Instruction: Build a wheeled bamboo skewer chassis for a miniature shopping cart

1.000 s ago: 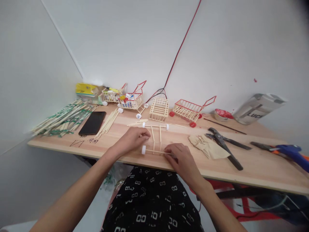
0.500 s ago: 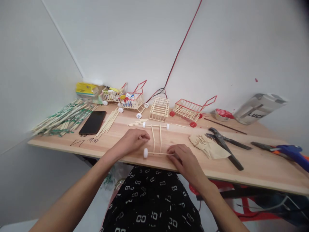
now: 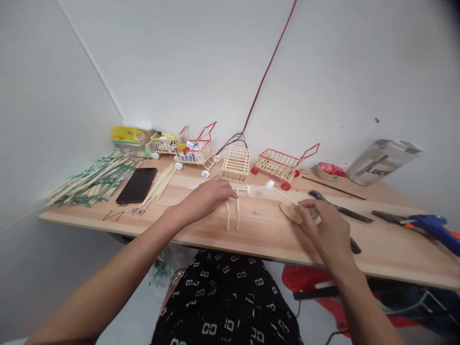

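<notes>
My right hand (image 3: 323,225) pinches the lower end of a thin stick axle (image 3: 285,194), which is lifted at a slant. A white bottle-cap wheel (image 3: 269,185) sits at its raised end. The other end is hidden by my fingers. My left hand (image 3: 212,195) is bent over a second axle with a white wheel (image 3: 248,190) on its right end. Its fingertips are together at this axle, and what they grip, if anything, is hidden. Two parallel sticks (image 3: 237,213) lie on the tabletop below those fingertips.
Small stick shopping carts (image 3: 276,164) and a stick basket (image 3: 235,165) line the wall. On the left are a phone (image 3: 137,185), loose sticks (image 3: 160,186) and wrapped sticks (image 3: 97,179). Pliers (image 3: 354,214), a blue glue gun (image 3: 433,227) and a tin (image 3: 386,160) are on the right.
My right hand has lifted the near axle off the two sticks and carried it right and away from me. My left hand has moved forward and right, over the far axle.
</notes>
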`<state>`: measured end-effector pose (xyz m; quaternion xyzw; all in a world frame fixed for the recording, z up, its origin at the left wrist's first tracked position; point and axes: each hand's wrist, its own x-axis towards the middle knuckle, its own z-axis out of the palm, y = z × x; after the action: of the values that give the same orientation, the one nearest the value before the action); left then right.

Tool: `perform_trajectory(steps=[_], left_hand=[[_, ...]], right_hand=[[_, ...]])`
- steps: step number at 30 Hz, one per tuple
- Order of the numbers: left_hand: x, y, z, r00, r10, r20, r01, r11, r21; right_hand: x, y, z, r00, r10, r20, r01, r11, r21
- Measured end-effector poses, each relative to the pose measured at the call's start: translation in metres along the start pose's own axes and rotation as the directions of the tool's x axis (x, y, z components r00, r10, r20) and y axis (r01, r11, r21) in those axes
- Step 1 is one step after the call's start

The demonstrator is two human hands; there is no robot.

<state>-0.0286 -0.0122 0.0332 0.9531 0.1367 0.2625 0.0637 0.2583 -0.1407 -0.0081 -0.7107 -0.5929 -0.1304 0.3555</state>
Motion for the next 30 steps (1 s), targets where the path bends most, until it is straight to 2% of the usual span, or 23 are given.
perform_trajectory(steps=[2,5,10,16,21,30], left_hand=[[0.014,0.002,0.002,0.986,0.104,0.127,-0.112,0.992,0.062],[0.037,0.01,0.001,0.922,0.2,0.332,-0.256,0.957,0.134],[0.057,0.021,-0.009,0.8,0.172,0.575,-0.316,0.936,0.158],[0.066,0.021,-0.003,0.716,0.092,0.692,-0.254,0.958,0.135],[0.089,0.029,0.001,0.546,-0.107,0.831,-0.105,0.975,0.195],[0.11,0.037,0.007,0.39,-0.252,0.886,0.142,0.967,0.213]], right_hand=[[0.009,0.006,0.002,1.0,-0.011,0.011,0.012,0.996,-0.089],[0.019,0.004,0.009,0.998,-0.004,0.068,0.015,0.986,-0.167],[0.023,-0.015,0.027,0.982,0.053,0.18,-0.008,0.971,-0.239],[0.023,-0.024,0.039,0.973,0.037,0.227,0.029,0.959,-0.28],[0.018,-0.019,0.037,0.989,0.017,0.145,0.018,0.971,-0.237],[0.01,-0.007,0.037,0.996,0.058,0.069,-0.049,0.991,-0.121]])
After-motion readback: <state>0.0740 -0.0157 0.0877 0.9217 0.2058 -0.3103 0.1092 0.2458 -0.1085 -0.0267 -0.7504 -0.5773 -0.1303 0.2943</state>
